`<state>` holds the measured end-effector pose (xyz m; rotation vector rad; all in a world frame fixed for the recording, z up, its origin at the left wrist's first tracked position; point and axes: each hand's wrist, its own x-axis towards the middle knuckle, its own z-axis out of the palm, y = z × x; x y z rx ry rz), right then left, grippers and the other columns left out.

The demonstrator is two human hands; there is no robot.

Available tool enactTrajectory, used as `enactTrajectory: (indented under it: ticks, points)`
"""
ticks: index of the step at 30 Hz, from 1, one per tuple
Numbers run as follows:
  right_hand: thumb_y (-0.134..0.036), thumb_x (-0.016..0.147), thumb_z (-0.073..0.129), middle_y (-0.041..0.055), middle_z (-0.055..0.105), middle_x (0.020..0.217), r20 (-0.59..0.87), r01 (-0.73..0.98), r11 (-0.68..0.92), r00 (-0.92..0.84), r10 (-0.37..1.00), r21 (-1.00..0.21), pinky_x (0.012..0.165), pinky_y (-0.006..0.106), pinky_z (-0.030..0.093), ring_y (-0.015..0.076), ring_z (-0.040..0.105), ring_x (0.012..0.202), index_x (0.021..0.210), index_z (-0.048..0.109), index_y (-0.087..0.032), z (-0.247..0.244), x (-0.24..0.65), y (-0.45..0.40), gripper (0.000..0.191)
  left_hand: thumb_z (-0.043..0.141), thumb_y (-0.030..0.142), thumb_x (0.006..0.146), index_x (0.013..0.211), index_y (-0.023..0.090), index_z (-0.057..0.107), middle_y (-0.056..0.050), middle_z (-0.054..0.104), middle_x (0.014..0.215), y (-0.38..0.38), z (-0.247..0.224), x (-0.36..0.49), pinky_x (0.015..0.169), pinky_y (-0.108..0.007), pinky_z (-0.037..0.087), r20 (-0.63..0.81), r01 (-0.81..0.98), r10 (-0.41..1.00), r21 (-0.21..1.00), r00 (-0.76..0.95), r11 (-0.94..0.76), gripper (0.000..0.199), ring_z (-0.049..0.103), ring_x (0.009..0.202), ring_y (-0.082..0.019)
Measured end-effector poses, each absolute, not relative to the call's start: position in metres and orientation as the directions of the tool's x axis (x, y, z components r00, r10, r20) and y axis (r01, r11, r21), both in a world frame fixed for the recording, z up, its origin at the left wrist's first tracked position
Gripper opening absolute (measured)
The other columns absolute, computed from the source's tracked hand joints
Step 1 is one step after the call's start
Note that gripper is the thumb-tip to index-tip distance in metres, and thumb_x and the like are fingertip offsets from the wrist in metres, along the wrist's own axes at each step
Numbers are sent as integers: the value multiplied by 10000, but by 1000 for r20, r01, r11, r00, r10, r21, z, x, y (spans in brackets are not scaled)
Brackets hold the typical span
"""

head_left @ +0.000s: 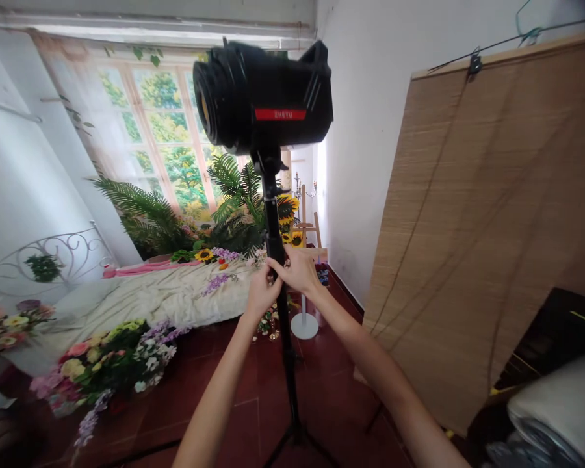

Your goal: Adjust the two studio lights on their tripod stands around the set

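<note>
A black studio light [283, 91] with a red label sits on top of a black light stand [285, 325] in front of me. Its round front faces left. Both of my hands are at the stand's pole, just below its upper joint. My left hand [263, 289] is wrapped round the pole from the left. From the right, my right hand [299, 270] is closed round the same part, touching the left one. The fingers behind the pole are partly hidden. Spread legs of the stand show at the bottom of the view.
A bed [141, 292] with cream bedding stands left, with flower bunches [112, 357] by its near side. Palm leaves [151, 201] and a window backdrop [166, 123] are behind. A bamboo blind [433, 195] hangs right. A white round base [305, 326] stands on the dark red floor.
</note>
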<state>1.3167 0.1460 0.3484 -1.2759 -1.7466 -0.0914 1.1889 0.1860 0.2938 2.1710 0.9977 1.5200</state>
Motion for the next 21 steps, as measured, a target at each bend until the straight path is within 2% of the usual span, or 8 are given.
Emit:
enactTrajectory:
  ticks: [4, 7, 11, 14, 16, 18, 21]
  points:
    - [-587, 881, 515, 28, 659, 782, 730, 803, 429, 12, 683, -415, 649, 262, 415, 190, 630, 727, 956, 581, -197, 379, 1316, 148, 402, 527, 289, 872, 1109, 144, 583, -49, 688, 867, 182, 313, 1194, 628, -234, 493, 726, 346, 670, 595, 158, -726, 283, 628, 696, -142]
    - [-573, 881, 522, 36, 666, 803, 755, 784, 457, 24, 655, -421, 651, 269, 412, 191, 628, 733, 953, 582, -192, 393, 1315, 150, 393, 521, 390, 892, 1102, 167, 578, -45, 676, 870, 175, 294, 1195, 581, -221, 462, 693, 346, 702, 626, 164, -698, 311, 615, 695, -146]
    - [-573, 880, 517, 42, 656, 807, 781, 754, 490, 50, 622, -438, 656, 278, 402, 182, 613, 733, 951, 587, -175, 408, 1314, 157, 410, 506, 461, 896, 1114, 193, 553, -45, 689, 874, 164, 225, 1195, 647, -262, 484, 575, 369, 796, 709, 191, -601, 349, 643, 713, -175]
    - [-584, 879, 507, 40, 637, 779, 786, 745, 495, 62, 615, -447, 654, 286, 390, 179, 596, 714, 952, 594, -166, 417, 1314, 160, 434, 486, 489, 895, 1086, 196, 546, -76, 697, 951, 158, 162, 1196, 785, -305, 497, 497, 364, 849, 768, 180, -527, 354, 667, 862, -211]
    - [-580, 883, 502, 38, 631, 767, 794, 739, 504, 69, 604, -447, 644, 281, 379, 170, 585, 697, 957, 598, -164, 423, 1313, 160, 433, 480, 520, 883, 1071, 190, 554, -81, 700, 952, 157, 124, 1200, 833, -313, 496, 441, 316, 885, 827, 151, -466, 387, 668, 897, -209]
    - [-574, 880, 509, 32, 624, 750, 800, 741, 507, 68, 597, -441, 633, 274, 370, 164, 577, 681, 946, 601, -166, 427, 1313, 157, 424, 498, 566, 852, 1016, 183, 575, -67, 697, 894, 159, 95, 1205, 807, -303, 507, 398, 250, 913, 879, 86, -407, 424, 666, 851, -194]
    - [-575, 873, 519, 23, 614, 730, 790, 754, 494, 53, 611, -433, 628, 273, 365, 166, 575, 674, 919, 603, -173, 428, 1314, 151, 414, 516, 631, 806, 813, 172, 587, -31, 651, 716, 165, 70, 1212, 685, -284, 511, 363, 219, 932, 907, 23, -359, 465, 633, 690, -171]
